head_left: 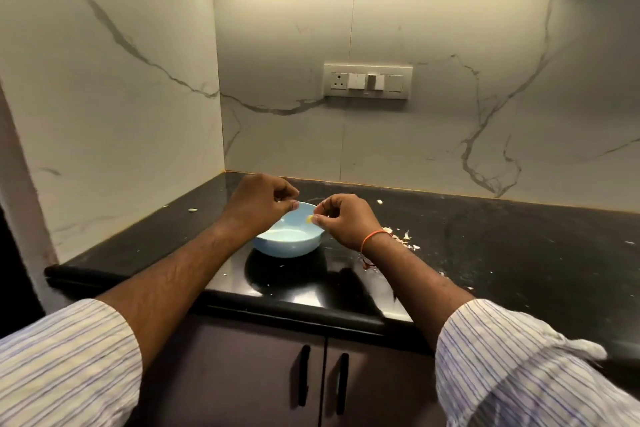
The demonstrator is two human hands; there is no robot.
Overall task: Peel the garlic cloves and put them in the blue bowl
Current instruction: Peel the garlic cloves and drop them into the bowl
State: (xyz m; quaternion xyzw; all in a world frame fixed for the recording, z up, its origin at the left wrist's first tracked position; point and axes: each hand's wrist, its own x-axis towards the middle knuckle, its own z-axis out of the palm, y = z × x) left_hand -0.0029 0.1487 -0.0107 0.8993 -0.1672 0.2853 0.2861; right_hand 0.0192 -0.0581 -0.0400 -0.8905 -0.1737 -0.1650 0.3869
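We hold both hands above the blue bowl (289, 236), which stands on the black table near its front edge, a little toward the left corner. Our right hand (346, 220) pinches a small pale yellow clove (309, 218) between thumb and fingertips, just over the right side of the bowl. Our left hand (258, 206) has its fingers curled together, and it seems to pinch something small and whitish, maybe a piece of skin; we cannot tell for sure. The inside of the bowl that we can see looks bare.

We judge that the clove is very light and firm, but small and a bit slippery when peeled, so it needs a fingertip pinch at its thick middle, not at the thin end. The skin is dry, thin and brittle; it tears easily and sticks to the fingers.

Loose skins (403, 239) lie on the table to the right of the bowl, behind our right wrist. One more clove (192, 210) lies near the left back corner, and another small piece (380, 202) lies near the back edge, both well apart from the bowl.

A switch plate (367, 81) sits on the marble wall. We read no brand, label or writing anywhere.
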